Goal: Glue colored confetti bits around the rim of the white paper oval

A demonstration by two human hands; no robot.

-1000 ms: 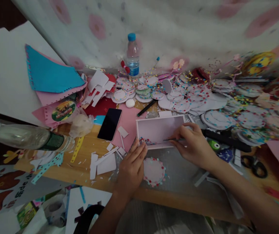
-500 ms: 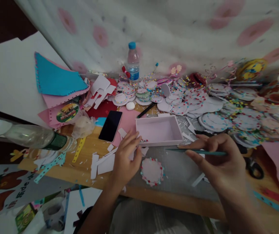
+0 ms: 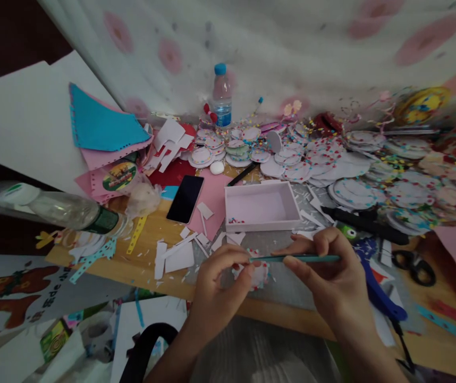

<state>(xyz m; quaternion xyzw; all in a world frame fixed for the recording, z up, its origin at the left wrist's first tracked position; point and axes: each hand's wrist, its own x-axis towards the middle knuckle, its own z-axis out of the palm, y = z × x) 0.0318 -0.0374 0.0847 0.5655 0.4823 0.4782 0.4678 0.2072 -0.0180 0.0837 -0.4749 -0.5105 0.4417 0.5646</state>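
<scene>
My right hand [image 3: 331,282] pinches slim teal tweezers [image 3: 307,258] between thumb and fingers, held level and pointing left. At their tip, the thumb and index finger of my left hand [image 3: 222,282] close together. Whether a tiny piece sits there is too small to make out. Below lies a white paper disc [image 3: 259,276] edged with red and blue beads, partly hidden by my left hand and the tweezers. Just behind my hands stands a shallow white box [image 3: 262,227] with a few small coloured beads in its left front corner.
A phone [image 3: 185,199] lies on pink paper left of the box. Paper scraps [image 3: 178,258] litter the table. Stacks of beaded discs [image 3: 355,194] fill the back and right. A blue glue gun [image 3: 381,295], black scissors [image 3: 415,266] and bottles [image 3: 222,101] are nearby.
My left hand has left the box's front corner and come to the tweezers' tip. My right hand has moved left with the tweezers, uncovering the glue gun.
</scene>
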